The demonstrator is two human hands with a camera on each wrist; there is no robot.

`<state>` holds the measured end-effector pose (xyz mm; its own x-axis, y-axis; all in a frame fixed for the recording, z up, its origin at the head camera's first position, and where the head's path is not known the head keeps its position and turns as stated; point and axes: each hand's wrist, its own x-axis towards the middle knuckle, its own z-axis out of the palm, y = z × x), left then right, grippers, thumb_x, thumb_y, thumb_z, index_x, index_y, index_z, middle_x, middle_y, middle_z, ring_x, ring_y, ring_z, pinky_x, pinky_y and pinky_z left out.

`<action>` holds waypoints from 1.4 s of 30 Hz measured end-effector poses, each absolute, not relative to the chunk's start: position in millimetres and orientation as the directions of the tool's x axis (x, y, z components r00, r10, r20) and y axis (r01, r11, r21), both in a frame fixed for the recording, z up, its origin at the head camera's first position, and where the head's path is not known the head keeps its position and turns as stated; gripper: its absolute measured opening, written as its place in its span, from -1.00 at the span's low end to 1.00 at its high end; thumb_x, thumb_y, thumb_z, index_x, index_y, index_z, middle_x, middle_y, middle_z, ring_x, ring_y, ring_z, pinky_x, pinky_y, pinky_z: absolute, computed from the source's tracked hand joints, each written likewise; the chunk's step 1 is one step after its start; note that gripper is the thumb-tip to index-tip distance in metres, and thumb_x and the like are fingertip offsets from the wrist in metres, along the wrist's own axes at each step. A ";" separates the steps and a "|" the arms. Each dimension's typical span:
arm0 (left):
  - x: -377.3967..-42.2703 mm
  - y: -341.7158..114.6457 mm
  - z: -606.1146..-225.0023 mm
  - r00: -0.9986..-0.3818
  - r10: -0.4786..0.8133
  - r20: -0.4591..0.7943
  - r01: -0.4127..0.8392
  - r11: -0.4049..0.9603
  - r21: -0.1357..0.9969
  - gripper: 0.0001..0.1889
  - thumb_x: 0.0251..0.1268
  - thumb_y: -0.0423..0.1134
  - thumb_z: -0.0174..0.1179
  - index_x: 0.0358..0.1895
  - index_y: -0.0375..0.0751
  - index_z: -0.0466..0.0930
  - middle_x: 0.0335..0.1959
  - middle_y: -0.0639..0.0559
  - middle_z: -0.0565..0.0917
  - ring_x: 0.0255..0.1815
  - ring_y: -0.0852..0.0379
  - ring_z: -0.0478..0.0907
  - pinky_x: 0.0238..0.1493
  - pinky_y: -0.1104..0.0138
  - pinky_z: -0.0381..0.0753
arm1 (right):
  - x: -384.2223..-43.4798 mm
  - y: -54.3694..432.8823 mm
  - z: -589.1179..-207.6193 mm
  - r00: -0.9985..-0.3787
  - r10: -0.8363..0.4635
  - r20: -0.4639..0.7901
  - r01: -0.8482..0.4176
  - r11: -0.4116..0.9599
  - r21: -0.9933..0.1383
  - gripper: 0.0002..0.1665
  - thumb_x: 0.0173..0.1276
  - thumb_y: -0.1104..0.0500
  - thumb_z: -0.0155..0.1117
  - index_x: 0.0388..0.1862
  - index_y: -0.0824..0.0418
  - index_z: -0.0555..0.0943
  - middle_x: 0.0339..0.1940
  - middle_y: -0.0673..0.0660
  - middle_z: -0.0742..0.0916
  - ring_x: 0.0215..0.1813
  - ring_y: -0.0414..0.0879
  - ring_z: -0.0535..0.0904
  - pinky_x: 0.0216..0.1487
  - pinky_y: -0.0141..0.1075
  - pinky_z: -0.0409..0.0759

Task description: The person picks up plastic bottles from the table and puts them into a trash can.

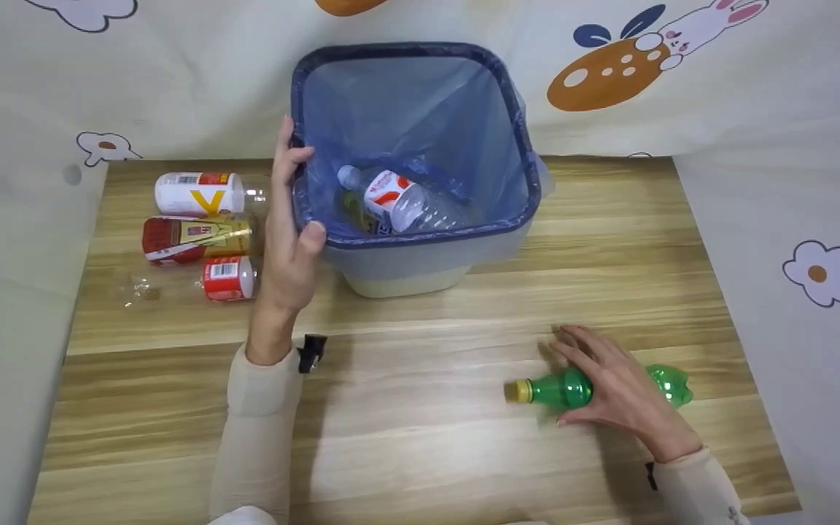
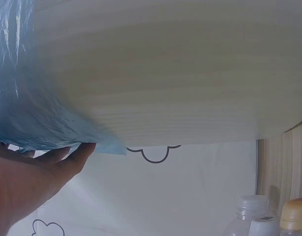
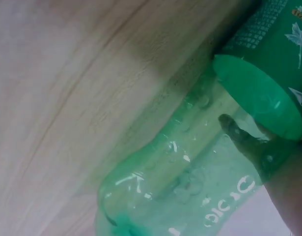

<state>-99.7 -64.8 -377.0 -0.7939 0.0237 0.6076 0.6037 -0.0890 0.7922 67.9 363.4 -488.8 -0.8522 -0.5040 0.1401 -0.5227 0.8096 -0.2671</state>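
My left hand (image 1: 290,255) holds the left side of a trash bin (image 1: 405,281), with fingertips and thumb at its dark rim. In the left wrist view, fingers (image 2: 74,157) lie against the blue bin liner (image 2: 47,113). Inside the bin is a clear plastic bottle (image 1: 391,195) with a red and white label, partly over another bottle. At the front right, my right hand (image 1: 620,390) is over a green plastic bottle (image 1: 562,388) lying on its side, yellow cap to the left. Fingers and thumb are spread on either side of it; the hand hides its middle.
Three bottles lie left of the bin: one with a white label (image 1: 194,193), one red and gold (image 1: 197,239), one with a red label (image 1: 229,278). The wooden table (image 1: 420,437) is bordered by a patterned cloth (image 1: 763,189) at the back and sides.
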 end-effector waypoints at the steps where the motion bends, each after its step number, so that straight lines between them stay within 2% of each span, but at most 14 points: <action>1: -99.6 -65.1 -377.0 -0.794 0.023 0.607 0.603 -0.088 0.793 -0.03 0.23 0.45 0.03 0.31 -0.44 0.21 0.62 -0.13 -0.07 0.61 -0.03 -0.14 0.53 0.04 0.00 | 65.3 362.9 -489.3 -0.856 -0.498 0.139 -0.517 0.815 -0.261 0.34 -0.41 -0.51 0.56 0.35 0.19 0.50 0.40 0.31 0.47 0.35 0.33 0.40 0.15 0.31 0.46; 6: -99.2 -65.4 -376.4 -0.789 0.020 0.614 0.611 -0.083 0.787 -0.04 0.24 0.44 0.02 0.31 -0.44 0.21 0.62 -0.15 -0.06 0.62 -0.04 -0.15 0.53 0.03 -0.01 | 50.8 358.8 -490.6 -0.882 -0.461 0.098 -0.471 0.849 -0.241 0.14 -0.28 -0.53 0.51 0.24 0.08 0.60 0.37 0.19 0.52 0.36 0.20 0.42 0.23 0.19 0.47; 9: -99.3 -64.4 -376.1 -0.788 0.031 0.614 0.611 -0.081 0.788 -0.05 0.24 0.44 0.02 0.31 -0.43 0.21 0.62 -0.15 -0.07 0.61 -0.04 -0.14 0.53 0.03 0.00 | 46.0 357.8 -490.0 -0.893 -0.444 0.080 -0.449 0.860 -0.242 0.03 -0.26 -0.53 0.50 0.16 0.02 0.65 0.33 0.12 0.55 0.32 0.13 0.46 0.20 0.11 0.52; 18: -98.8 -66.7 -373.6 -0.784 0.029 0.620 0.616 -0.087 0.783 -0.06 0.25 0.43 0.02 0.31 -0.43 0.21 0.62 -0.15 -0.07 0.61 -0.05 -0.13 0.51 0.02 0.05 | 43.0 355.1 -488.8 -0.898 -0.432 0.077 -0.438 0.871 -0.223 0.00 -0.24 -0.54 0.48 0.14 0.00 0.65 0.19 0.07 0.64 0.16 0.06 0.58 0.11 0.05 0.58; 24: -97.8 -69.1 -373.7 -0.796 0.024 0.605 0.602 -0.068 0.796 -0.04 0.22 0.46 0.01 0.30 -0.41 0.23 0.62 -0.10 -0.05 0.61 -0.02 -0.12 0.53 0.04 -0.01 | 42.1 355.0 -492.1 -0.884 -0.448 0.132 -0.466 0.867 -0.177 0.00 -0.27 -0.55 0.49 0.07 0.04 0.65 -0.05 0.09 0.70 -0.10 0.03 0.67 -0.15 -0.03 0.68; 27: -97.8 -69.8 -373.8 -0.800 0.022 0.600 0.598 -0.060 0.799 -0.03 0.22 0.47 0.01 0.30 -0.42 0.23 0.62 -0.07 -0.04 0.61 -0.01 -0.13 0.54 0.05 -0.05 | 36.2 354.5 -489.2 -0.879 -0.463 0.113 -0.477 0.859 -0.184 -0.01 -0.25 -0.53 0.49 0.06 0.06 0.65 -0.11 0.09 0.71 -0.16 0.01 0.67 -0.18 -0.06 0.69; 33: -98.7 -68.6 -375.1 -0.798 0.036 0.602 0.600 -0.051 0.798 -0.04 0.24 0.46 0.00 0.30 -0.43 0.22 0.62 -0.09 -0.04 0.61 -0.02 -0.12 0.53 0.04 0.00 | -0.8 356.8 -452.6 -0.862 -0.491 0.122 -0.506 0.841 -0.192 -0.02 -0.24 -0.45 0.56 0.05 0.16 0.64 -0.12 0.18 0.71 -0.20 0.07 0.67 -0.15 0.00 0.68; 38: -100.4 -67.7 -375.4 -0.794 0.043 0.607 0.606 -0.039 0.795 -0.07 0.26 0.44 -0.02 0.31 -0.40 0.22 0.62 -0.12 -0.04 0.61 -0.03 -0.11 0.52 0.04 0.04 | -34.8 356.7 -412.9 -0.854 -0.486 0.185 -0.514 0.845 -0.151 0.00 -0.23 -0.49 0.52 0.07 0.15 0.64 -0.12 0.20 0.71 -0.25 0.10 0.67 -0.26 0.02 0.67; 42: -100.2 -68.5 -376.0 -0.797 0.043 0.602 0.601 -0.032 0.799 -0.06 0.26 0.45 -0.02 0.32 -0.39 0.22 0.62 -0.11 -0.04 0.61 -0.02 -0.11 0.52 0.05 0.03 | -46.3 354.5 -396.0 -0.846 -0.495 0.198 -0.524 0.839 -0.145 0.00 -0.22 -0.50 0.51 0.07 0.14 0.64 -0.12 0.18 0.70 -0.25 0.08 0.66 -0.27 0.00 0.66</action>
<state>-100.2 -68.5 -376.0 -0.7974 0.0427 0.6020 0.6011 -0.0322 0.7985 -46.3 354.5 -396.0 -0.8463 -0.4947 0.1977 -0.5244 0.8391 -0.1447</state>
